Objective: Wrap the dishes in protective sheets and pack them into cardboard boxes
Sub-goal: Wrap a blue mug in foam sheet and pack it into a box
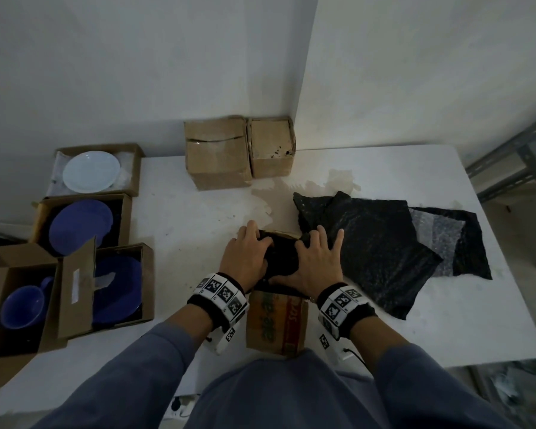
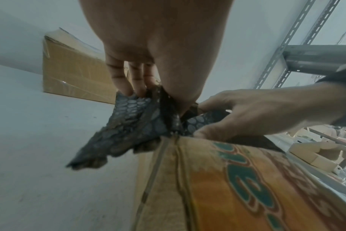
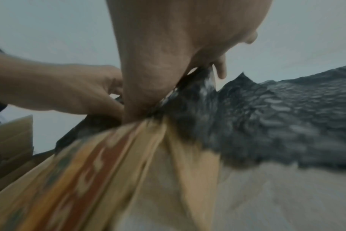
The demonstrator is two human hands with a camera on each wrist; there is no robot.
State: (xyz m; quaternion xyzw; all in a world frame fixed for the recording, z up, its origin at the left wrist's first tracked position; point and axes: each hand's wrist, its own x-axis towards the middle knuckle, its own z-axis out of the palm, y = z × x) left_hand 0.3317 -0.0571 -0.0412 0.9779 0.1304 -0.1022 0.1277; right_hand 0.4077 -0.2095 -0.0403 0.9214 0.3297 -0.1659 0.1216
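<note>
A printed orange-and-green cardboard box (image 1: 276, 323) (image 2: 227, 187) (image 3: 89, 171) stands at the table's front edge. A bundle of black bubble wrap (image 1: 280, 258) (image 2: 136, 121) sits in its open top; what it wraps is hidden. My left hand (image 1: 248, 255) (image 2: 136, 78) rests on the bundle's left side, fingertips sunk into the wrap. My right hand (image 1: 317, 261) (image 3: 168, 62) lies on its right side, fingers spread. Loose black sheets (image 1: 369, 249) (image 3: 286, 117) lie just to the right.
Open boxes at the left hold a white plate (image 1: 91, 171), a blue plate (image 1: 81, 226), a dark blue dish (image 1: 118, 289) and a blue cup (image 1: 22, 305). Two closed boxes (image 1: 217, 153) stand at the back. Clear bubble wrap (image 1: 437, 239) lies under the black sheets. A metal rack (image 1: 508, 159) stands beyond the right edge.
</note>
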